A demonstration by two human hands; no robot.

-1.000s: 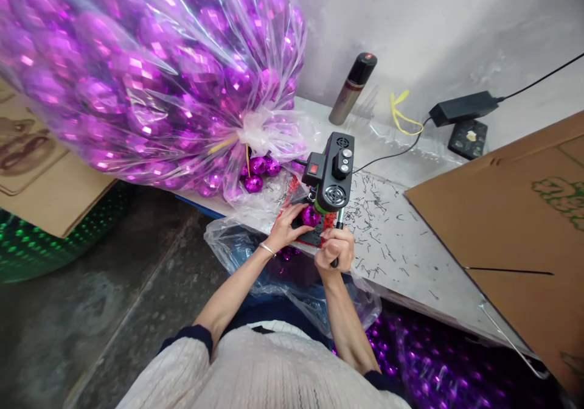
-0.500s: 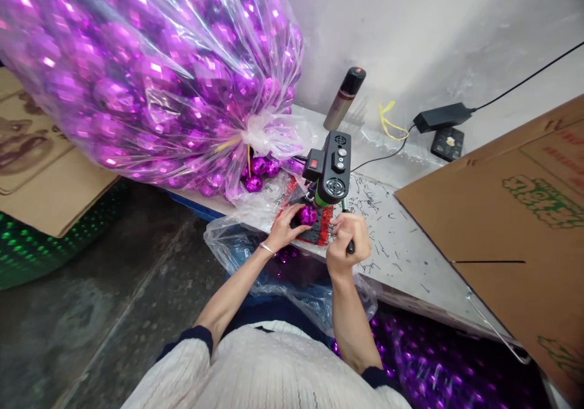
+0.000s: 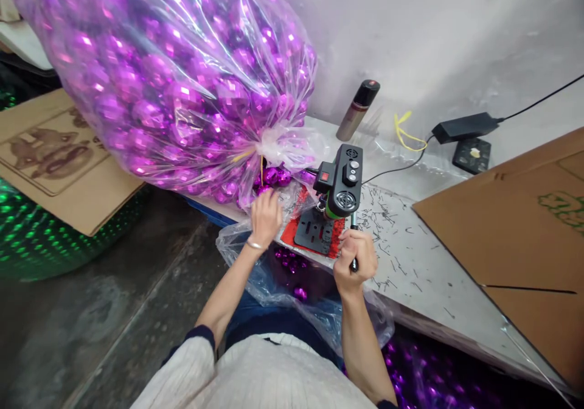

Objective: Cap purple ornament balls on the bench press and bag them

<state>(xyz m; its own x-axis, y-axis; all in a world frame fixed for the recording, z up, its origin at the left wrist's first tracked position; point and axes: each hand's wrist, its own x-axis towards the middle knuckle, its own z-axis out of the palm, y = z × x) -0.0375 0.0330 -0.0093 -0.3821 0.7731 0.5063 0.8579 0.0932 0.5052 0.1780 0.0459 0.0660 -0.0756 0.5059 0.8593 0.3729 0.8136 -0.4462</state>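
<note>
My right hand is wrapped round the black lever handle of a small bench drill press. The press has a dark slotted base plate with nothing lying on it, set on a red mat. My left hand is at the gathered mouth of a big clear bag full of shiny purple faceted balls. Loose purple balls sit just beyond its fingers. The fingers are bent and the tips are hidden, so whether they hold a ball is unclear.
A second clear bag hangs open at the table's front edge with purple balls inside. Dark shavings litter the white tabletop. Behind stand a spray can and a power adapter. A cardboard box is at right.
My left hand has left the press and moved left to the bag's mouth. The purple ball is off the base plate. My right hand stays on the lever. The view has shifted slightly.
</note>
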